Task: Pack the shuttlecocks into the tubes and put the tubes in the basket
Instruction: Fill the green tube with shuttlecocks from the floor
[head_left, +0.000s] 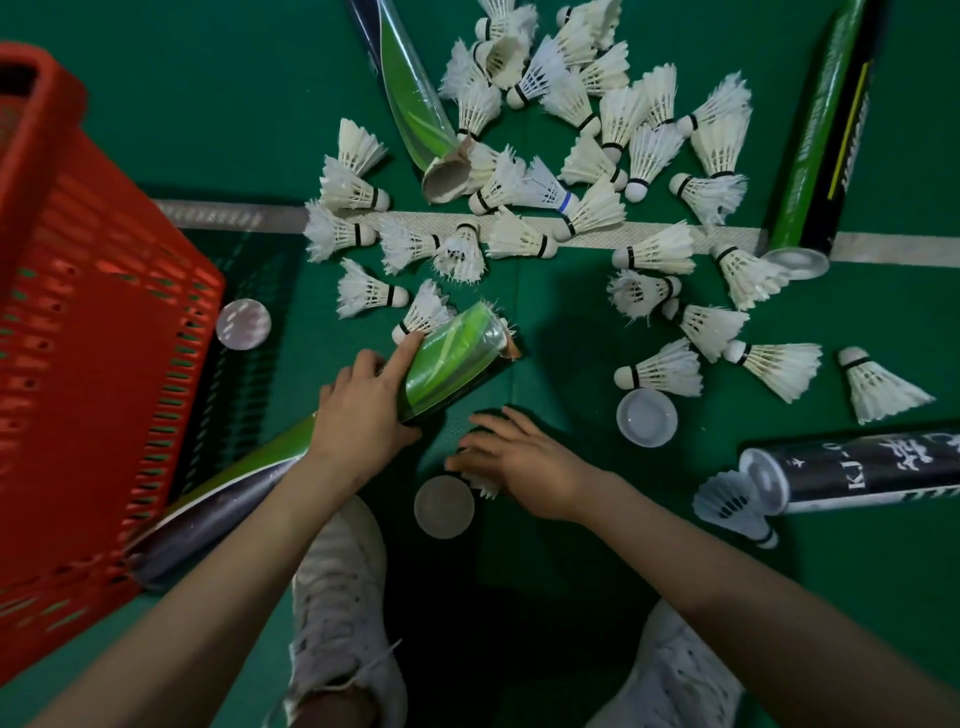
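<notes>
Step in hand: loading, early on. Left hand (363, 410) is wrapped around the green tube (452, 358), mouth tilted toward 1 o'clock, feathers poking out of the mouth, so it looks at least partly filled. Right hand (524, 462) is low on the floor at centre, fingers curled over a shuttlecock (483, 486); only the feather tips show, so I can't tell if the grip is closed or just resting on it.

Loose shuttlecocks (545, 171) are spread from 11 to 3 o'clock across the white court line (883, 247), dozens unpacked. Other tubes: a second green one (410, 98) at 12, a dark green one (826, 135) at 1–2, a black one (852, 470) at 3 with a shuttlecock at its mouth, and another lying under the left forearm at 8, touching the basket. Red basket (78, 291) sits at 9 o'clock; no tube visible inside it. Clear caps (647, 417) lie loose near the hands.

Next move, my read: lift the shuttlecock, cork first, line it up with the tube mouth and push it in straight so the feathers don't crush. The ragged mouth edge may snag.
</notes>
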